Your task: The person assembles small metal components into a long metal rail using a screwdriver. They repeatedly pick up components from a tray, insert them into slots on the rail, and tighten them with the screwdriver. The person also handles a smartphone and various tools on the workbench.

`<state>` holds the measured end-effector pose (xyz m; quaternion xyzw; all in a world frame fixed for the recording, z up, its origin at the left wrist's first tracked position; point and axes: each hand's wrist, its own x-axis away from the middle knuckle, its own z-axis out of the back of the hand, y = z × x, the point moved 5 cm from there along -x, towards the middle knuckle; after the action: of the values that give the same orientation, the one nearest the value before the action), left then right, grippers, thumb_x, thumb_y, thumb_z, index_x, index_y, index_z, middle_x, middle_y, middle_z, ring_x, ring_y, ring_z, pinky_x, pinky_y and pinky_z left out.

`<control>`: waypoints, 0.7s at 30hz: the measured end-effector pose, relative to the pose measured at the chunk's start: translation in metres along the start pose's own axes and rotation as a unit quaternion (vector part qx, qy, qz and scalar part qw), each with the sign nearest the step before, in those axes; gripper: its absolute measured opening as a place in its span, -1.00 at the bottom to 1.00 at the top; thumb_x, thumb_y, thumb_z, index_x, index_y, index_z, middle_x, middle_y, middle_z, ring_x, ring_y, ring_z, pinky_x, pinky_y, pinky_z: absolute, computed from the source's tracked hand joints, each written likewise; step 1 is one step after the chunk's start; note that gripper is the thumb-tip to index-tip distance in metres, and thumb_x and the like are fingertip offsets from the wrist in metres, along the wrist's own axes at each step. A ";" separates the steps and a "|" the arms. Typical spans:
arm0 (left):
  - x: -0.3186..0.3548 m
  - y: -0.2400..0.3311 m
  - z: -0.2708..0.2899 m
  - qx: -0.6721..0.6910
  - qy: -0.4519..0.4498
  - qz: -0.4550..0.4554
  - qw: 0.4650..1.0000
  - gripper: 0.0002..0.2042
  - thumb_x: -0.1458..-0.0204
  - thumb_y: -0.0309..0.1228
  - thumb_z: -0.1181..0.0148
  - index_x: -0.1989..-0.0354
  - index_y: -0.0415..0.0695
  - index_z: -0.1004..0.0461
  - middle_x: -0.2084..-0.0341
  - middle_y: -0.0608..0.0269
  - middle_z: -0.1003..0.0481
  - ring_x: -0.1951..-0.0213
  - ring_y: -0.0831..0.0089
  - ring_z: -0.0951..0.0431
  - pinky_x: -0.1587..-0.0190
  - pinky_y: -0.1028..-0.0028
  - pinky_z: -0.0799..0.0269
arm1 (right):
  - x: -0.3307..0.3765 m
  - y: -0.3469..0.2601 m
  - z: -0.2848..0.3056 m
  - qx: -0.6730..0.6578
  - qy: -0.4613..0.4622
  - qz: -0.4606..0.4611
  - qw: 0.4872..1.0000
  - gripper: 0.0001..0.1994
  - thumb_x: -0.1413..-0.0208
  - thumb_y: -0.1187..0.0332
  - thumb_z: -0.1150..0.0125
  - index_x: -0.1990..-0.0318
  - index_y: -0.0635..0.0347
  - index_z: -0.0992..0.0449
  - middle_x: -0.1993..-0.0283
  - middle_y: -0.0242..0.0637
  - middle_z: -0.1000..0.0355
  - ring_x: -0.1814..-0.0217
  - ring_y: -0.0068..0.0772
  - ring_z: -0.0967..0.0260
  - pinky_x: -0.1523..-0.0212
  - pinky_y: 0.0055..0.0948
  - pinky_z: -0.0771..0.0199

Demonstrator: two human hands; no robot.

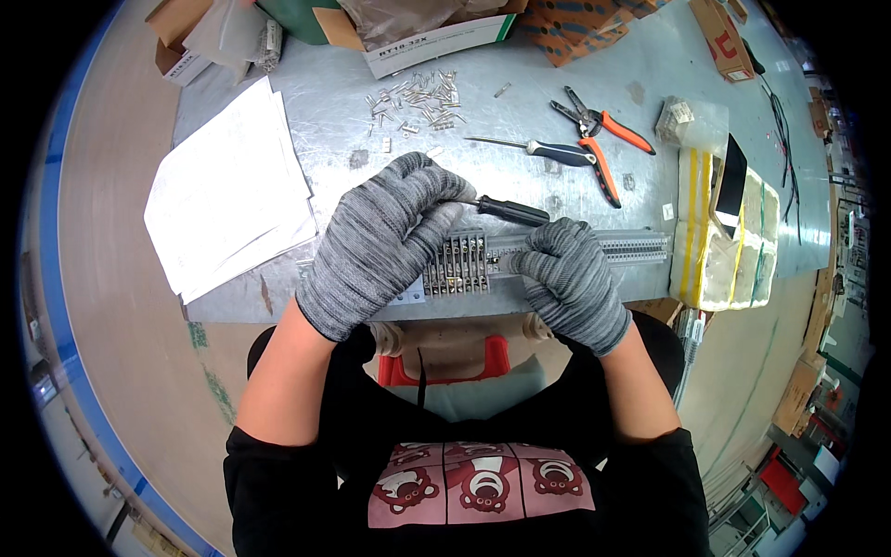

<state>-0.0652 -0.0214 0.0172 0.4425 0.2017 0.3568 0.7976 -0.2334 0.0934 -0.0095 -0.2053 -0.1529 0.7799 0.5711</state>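
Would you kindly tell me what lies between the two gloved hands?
In the head view, a row of grey terminal blocks on a rail lies between left hand and right hand.

I have one view only, from the left of two fisheye cameras on the head. It looks almost straight down, close over the work. My left hand (385,243) and right hand (568,278) sit near the centre of the frame, forearms entering from the lower edge. The metal table (575,111) fills the far half; my own torso fills the near half. Straight edges bow toward the rim, and the floor curves along the left and right margins. No second view is supplied, so I can report no shared area
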 end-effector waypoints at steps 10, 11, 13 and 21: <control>-0.002 0.002 -0.003 -0.018 -0.013 -0.018 1.000 -0.83 -0.06 -0.52 -0.14 0.18 -0.19 -0.54 0.38 0.20 -0.47 0.38 0.42 -0.50 0.22 0.48 -0.42 | -0.002 -0.005 0.001 0.010 0.008 -0.008 1.000 -0.77 0.23 0.50 -0.16 0.33 0.08 -0.60 0.31 -0.22 -0.38 0.21 -0.15 -0.34 0.13 -0.23 -0.36; -0.002 0.002 -0.003 -0.019 -0.018 -0.017 1.000 -0.83 -0.06 -0.52 -0.14 0.17 -0.19 -0.54 0.37 0.19 -0.47 0.37 0.41 -0.50 0.22 0.47 -0.42 | -0.001 -0.003 0.007 -0.006 0.028 -0.016 0.999 -0.77 0.23 0.51 -0.17 0.33 0.09 -0.60 0.31 -0.22 -0.38 0.20 -0.15 -0.34 0.13 -0.24 -0.36; -0.002 0.004 -0.004 -0.026 -0.030 -0.019 0.999 -0.82 -0.06 -0.51 -0.15 0.16 -0.18 -0.54 0.35 0.17 -0.47 0.34 0.36 -0.51 0.21 0.45 -0.43 | 0.004 0.007 0.020 -0.035 0.067 -0.030 0.997 -0.77 0.23 0.52 -0.19 0.33 0.09 -0.59 0.29 -0.22 -0.37 0.19 -0.15 -0.33 0.11 -0.24 -0.36; 0.003 0.005 -0.016 -0.133 -0.077 -0.056 0.987 -0.81 -0.04 -0.45 -0.17 0.15 -0.13 -0.54 0.22 0.03 -0.48 0.18 0.11 -0.53 0.09 0.33 -0.45 | 0.010 0.014 0.022 -0.003 0.053 -0.019 0.998 -0.79 0.24 0.47 -0.19 0.34 0.15 -0.58 0.28 -0.22 -0.44 0.21 -0.15 -0.37 0.13 -0.23 -0.39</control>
<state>-0.0754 -0.0085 0.0130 0.3466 0.1153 0.3003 0.8812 -0.2589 0.0984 0.0017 -0.2452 -0.1283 0.7563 0.5928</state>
